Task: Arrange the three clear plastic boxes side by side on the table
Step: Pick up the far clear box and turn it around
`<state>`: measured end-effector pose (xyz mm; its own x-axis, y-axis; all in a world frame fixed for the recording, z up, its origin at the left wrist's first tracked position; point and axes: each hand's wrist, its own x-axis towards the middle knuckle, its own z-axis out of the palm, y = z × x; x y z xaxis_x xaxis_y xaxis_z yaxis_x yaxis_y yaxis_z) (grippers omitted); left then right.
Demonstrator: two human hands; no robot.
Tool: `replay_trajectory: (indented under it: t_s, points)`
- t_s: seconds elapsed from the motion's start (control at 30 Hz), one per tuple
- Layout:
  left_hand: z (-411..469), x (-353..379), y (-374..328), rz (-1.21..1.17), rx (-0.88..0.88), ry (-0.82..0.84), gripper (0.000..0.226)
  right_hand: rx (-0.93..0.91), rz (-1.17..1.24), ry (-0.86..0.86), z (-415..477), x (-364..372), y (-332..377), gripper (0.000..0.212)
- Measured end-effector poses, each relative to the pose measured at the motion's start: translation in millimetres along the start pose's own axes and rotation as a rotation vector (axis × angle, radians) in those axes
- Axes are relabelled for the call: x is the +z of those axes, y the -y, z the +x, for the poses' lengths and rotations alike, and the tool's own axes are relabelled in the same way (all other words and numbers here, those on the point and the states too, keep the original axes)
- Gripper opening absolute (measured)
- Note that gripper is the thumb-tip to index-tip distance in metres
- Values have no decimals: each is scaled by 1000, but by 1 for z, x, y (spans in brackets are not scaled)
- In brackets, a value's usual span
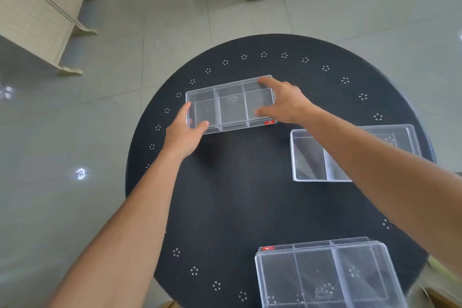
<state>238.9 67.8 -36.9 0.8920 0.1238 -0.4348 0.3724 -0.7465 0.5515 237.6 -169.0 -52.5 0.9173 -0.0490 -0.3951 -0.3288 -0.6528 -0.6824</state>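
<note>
Both arms reach out over the round black worktop (225, 195), its edge ringed with small white dot clusters. The left hand (183, 134) clasps the left end of the far clear box (231, 105), thumb on the near rim, while the right hand (282, 102) grips its right end, fingers spread across both long sides. This box has three compartments. A second clear box (310, 157) sits well apart at the right, partly under the right forearm, and a third clear box (322, 275) lies near the front edge.
</note>
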Motion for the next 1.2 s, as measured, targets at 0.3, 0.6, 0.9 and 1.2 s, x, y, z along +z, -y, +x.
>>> replay_trajectory:
  t_s: [0.3, 0.6, 0.9, 1.2]
  points:
    - [9, -43, 63, -130, -74, -83, 68, -33, 8, 31, 8, 58, 52, 72]
    - [17, -63, 95, -215, -120, -172, 67, -26, 13, 59, 13, 94, 89, 73]
    - [23, -76, 107, -234, -151, -216, 67, -33, 7, 63, 17, 113, 107, 72]
    - [25, -78, 112, -235, -148, -225, 68, -40, 2, 59, 20, 120, 110, 74]
